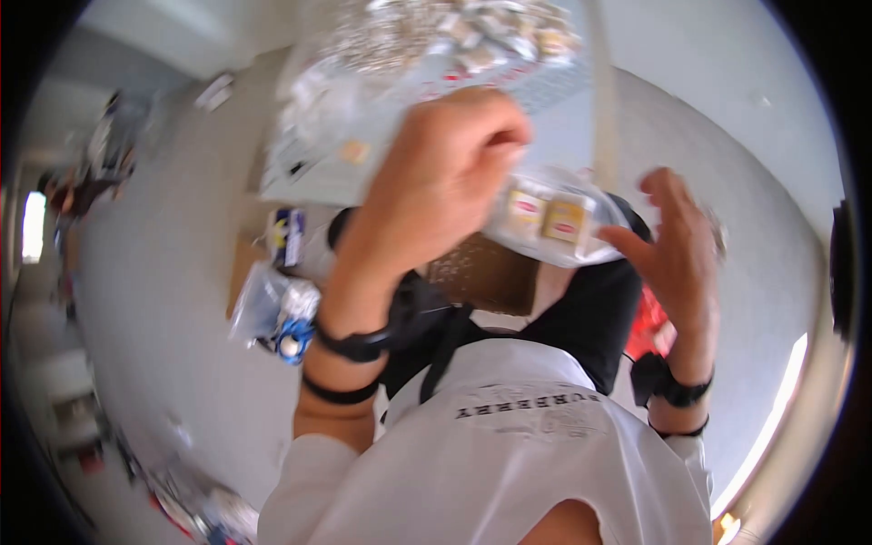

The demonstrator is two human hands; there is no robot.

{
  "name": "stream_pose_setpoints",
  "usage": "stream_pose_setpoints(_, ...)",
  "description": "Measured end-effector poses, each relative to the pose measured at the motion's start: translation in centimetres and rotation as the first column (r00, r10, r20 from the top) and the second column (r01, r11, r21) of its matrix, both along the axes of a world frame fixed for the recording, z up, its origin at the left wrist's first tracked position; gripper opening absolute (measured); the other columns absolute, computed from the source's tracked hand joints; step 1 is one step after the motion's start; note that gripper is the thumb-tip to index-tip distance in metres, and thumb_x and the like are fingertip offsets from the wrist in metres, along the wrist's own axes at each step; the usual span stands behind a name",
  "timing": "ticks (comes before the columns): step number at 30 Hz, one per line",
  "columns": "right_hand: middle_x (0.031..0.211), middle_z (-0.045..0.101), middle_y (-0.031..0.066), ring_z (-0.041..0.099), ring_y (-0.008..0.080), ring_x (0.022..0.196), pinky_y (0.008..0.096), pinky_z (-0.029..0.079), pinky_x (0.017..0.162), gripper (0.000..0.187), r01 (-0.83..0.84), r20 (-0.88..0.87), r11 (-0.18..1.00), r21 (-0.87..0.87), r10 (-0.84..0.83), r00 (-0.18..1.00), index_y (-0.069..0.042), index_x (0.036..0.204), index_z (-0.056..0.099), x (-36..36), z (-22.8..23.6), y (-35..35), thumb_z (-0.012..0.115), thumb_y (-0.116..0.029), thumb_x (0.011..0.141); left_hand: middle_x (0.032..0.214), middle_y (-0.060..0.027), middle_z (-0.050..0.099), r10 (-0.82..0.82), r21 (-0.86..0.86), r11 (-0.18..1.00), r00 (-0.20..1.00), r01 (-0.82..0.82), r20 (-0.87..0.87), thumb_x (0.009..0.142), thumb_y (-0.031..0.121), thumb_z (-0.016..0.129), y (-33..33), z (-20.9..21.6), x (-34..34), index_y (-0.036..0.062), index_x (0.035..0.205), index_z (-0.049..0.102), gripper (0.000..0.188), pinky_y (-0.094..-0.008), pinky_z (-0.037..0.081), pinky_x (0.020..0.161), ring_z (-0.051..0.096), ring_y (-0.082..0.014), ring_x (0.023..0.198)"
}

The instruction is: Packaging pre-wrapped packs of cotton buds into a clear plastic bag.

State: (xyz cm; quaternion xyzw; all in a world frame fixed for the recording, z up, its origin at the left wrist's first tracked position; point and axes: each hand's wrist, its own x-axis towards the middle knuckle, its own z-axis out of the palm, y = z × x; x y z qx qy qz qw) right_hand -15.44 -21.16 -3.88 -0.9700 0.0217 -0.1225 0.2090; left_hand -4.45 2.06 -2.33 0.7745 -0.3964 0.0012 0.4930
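Note:
My left hand (459,159) is raised over the near edge of the table, slightly blurred, with its fingers curled in. What it may hold is hidden. Just beside it, above my lap, is a clear plastic bag (592,247) with small yellow-and-white packets (565,220) showing inside. I cannot tell whether the left fingers grip the bag. To the right of the bag my right hand (677,241) is open, thumb and fingers apart, its thumb close to the bag's edge.
On the table (554,113) lie a heap of small packets (495,36) and crumpled clear plastic (318,113). An open cardboard box (495,277) stands between my legs. Left of me are a clear bag (259,304) and a blue-and-white item (295,338); something red (647,327) lies at right.

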Motion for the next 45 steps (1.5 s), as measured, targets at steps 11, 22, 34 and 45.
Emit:
stream_pose_setpoints(11,0.066,0.057,0.018,0.059,0.0367,0.064,0.0405,0.047,0.06,0.011,0.062,-0.023,0.836,0.546,-0.059,0.998,0.001,0.082,0.052,-0.2,-5.2,-1.0,0.061,-0.002,0.077,0.095,-0.0211,0.065,-0.422,0.763,0.45,0.864,0.463,-0.276,0.086,0.007,0.053,-10.7,-4.8,-1.8,-0.0021,0.088,0.063,0.013,-0.0464,0.049,0.074,0.064,-0.0382,0.086)
stream_pose_setpoints(22,0.064,0.052,0.0013,0.047,0.0038,0.058,0.0231,0.038,0.05,0.008,0.066,-0.05,0.412,0.909,-0.049,0.998,-0.001,0.085,0.052,0.5,-6.2,-1.4,0.058,0.003,0.081,0.098,-0.0164,0.068,-0.426,0.715,0.438,0.826,0.545,-0.369,0.089,0.017,0.059,-10.2,-6.3,0.5,0.003,0.107,0.065,0.024,-0.0409,0.049,0.082,0.062,-0.0353,0.093)
stream_pose_setpoints(34,0.133,0.054,0.0178,0.05,0.0379,0.123,0.0476,0.043,0.098,0.024,-0.382,0.037,0.923,0.058,0.38,0.924,-0.004,0.091,0.069,-0.9,-3.6,-3.9,0.076,-0.01,0.069,0.1,-0.0095,0.059,-0.525,0.775,0.626,0.78,0.084,0.34,0.065,0.018,0.076,-3.7,-1.3,-2.7,0.0027,0.082,0.068,0.024,-0.039,0.038,0.091,0.049,-0.023,0.11)
stream_pose_setpoints(45,0.083,0.059,0.0108,0.062,0.0301,0.09,0.0423,0.052,0.072,0.003,-0.329,0.074,0.929,-0.168,0.345,0.936,0.0,0.07,0.06,1.5,-4.5,-4.4,0.061,0.003,0.07,0.078,-0.0074,0.057,-0.386,0.616,0.787,0.8,0.026,0.459,0.068,0.004,0.073,-3.8,-2.9,-1.8,0.0026,0.069,0.058,0.016,-0.0378,0.042,0.068,0.053,-0.0256,0.073)
